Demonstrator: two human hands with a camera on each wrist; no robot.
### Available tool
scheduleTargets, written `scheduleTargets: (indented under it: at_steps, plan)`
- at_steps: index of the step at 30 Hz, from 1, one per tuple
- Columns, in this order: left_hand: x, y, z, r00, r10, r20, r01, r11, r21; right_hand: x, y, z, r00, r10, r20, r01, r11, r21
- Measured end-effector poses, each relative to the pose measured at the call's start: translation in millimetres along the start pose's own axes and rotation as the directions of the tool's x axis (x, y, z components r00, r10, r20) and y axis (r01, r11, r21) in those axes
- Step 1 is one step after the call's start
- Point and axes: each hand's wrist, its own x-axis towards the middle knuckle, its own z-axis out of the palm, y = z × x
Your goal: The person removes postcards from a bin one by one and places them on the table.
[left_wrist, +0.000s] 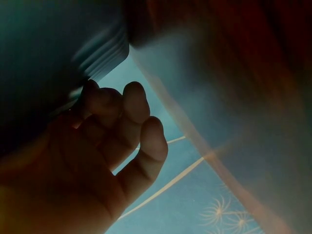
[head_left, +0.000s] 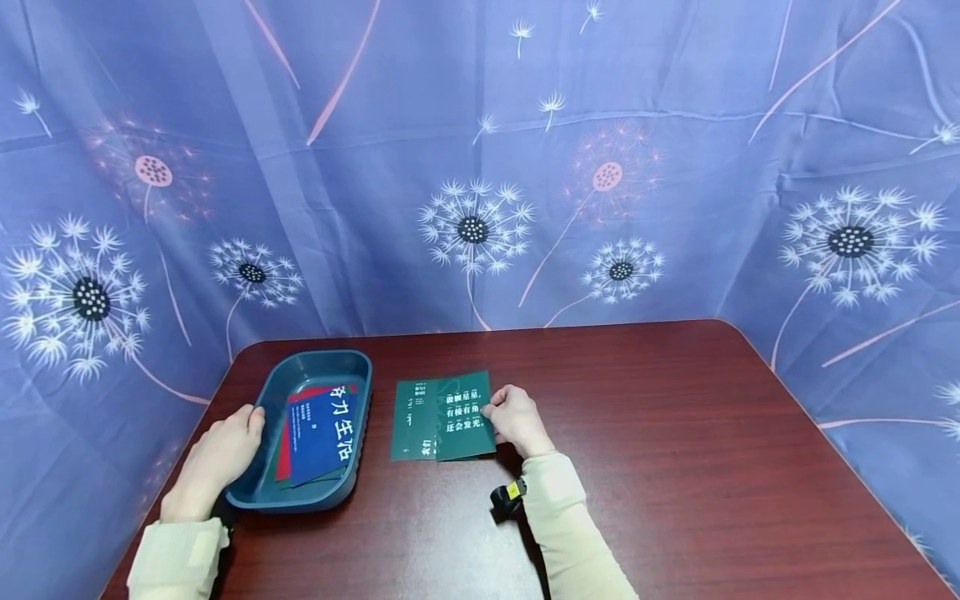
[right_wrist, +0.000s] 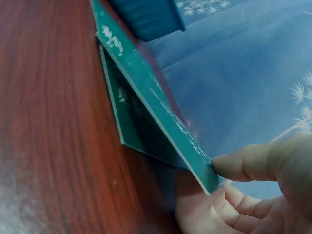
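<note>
Your left hand (head_left: pixel 221 454) grips the rim of the blue tray (head_left: pixel 318 502), fingers curled. Your right hand (head_left: pixel 520 421) pinches the upper green card (head_left: pixel 463 417), tilted over the lower green card (head_left: pixel 412 423).

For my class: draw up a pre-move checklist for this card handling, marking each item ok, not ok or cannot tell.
1. Tray steadied: ok; the left hand grips its rim.
2. Raised green card secured: ok; the right hand pinches its edge between thumb and fingers.
3. Raised card apart from the other green card: not ok; it overlaps that card from above, tilted, in the head view.
4. Raised card over the tray: not ok; it is to the right of it.
5. Tray's contents inside the rim: ok; the blue card lies over the red card, both within.
6. Tray's card count: cannot tell; they overlap.
</note>
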Motion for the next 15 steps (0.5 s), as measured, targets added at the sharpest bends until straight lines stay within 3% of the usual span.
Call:
scheduleTargets:
  at_steps: [8, 15]
  plan:
    - [1.1, 0.2, -1.6, 1.000, 0.005, -0.007, -0.005, 1.000, 0.001, 0.0, -0.6, 1.8, 0.990, -0.105, -0.097, 0.073, 0.955, -0.286]
    - [0.5, -1.1, -0.2, 1.000, 0.014, -0.010, -0.014, 1.000, 0.007, -0.3, -1.3, 4.5, 0.990, -0.092, -0.108, 0.053, 0.945, -0.323]
